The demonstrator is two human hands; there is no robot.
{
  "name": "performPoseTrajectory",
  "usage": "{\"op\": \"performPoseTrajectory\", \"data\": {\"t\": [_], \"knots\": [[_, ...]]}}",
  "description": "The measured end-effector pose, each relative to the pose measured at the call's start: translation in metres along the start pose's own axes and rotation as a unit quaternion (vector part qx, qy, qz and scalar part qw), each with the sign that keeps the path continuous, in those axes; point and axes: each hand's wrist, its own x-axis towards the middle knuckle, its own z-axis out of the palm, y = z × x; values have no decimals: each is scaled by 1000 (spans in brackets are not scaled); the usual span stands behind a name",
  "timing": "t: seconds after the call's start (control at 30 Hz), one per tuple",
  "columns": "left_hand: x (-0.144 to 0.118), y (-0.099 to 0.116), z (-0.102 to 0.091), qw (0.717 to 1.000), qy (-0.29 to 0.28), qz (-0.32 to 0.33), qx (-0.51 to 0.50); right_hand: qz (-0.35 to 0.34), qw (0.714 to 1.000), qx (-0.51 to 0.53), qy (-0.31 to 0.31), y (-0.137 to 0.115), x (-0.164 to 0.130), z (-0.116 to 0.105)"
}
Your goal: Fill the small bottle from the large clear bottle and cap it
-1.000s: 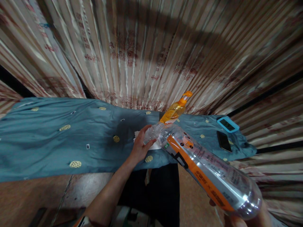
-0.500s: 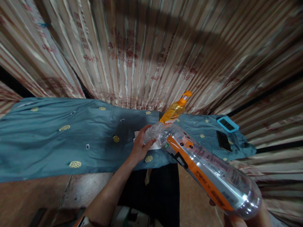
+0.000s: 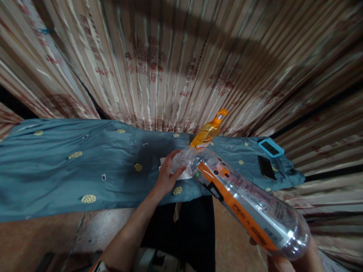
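Note:
My left hand (image 3: 165, 178) is wrapped round a small clear container (image 3: 178, 161), its exact kind hard to make out, low over the cloth. A large clear plastic bottle (image 3: 241, 196) with an orange and grey label lies tilted in the air, neck down to the left. That neck meets the small container's top. Under the bottle's raised base, my right hand (image 3: 286, 262) supports it, partly hidden by the bottle and cut off by the frame edge. Beneath the left hand lies a white sheet of paper (image 3: 185, 174). Behind the neck stands an orange pump bottle (image 3: 208, 132) holding yellow liquid.
A teal cloth (image 3: 113, 189) with pineapple prints covers the narrow table. At its right end lie a black phone (image 3: 266, 167) and a blue-framed digital clock (image 3: 270, 147). Patterned curtains (image 3: 159, 68) hang close behind and to the right.
The view has shifted very slightly. Both hands keep their grip, and the tilted bottle stays against the small container with little visible movement.

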Motion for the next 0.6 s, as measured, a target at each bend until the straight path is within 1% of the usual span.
{"op": "performPoseTrajectory", "data": {"t": [0.1, 0.2, 0.3, 0.43, 0.6], "knots": [[0, 0, 0, 1000, 1, -2, -1, -13, 1000, -23, -1, -3, -2, 4], [0, 0, 0, 1000, 1, -3, -3, 3, 999, -25, 20, -7, -4, 10], [0, 0, 0, 1000, 2, -3, -5, 11, 1000, -13, 17, -8, -5, 13], [0, 0, 1, 1000, 5, -7, -4, 25, 1000, 6, 13, -4, -2, 9], [0, 1, 1, 1000, 1, -7, -6, 4, 1000, -2, 10, 3, 0, 3]]}}
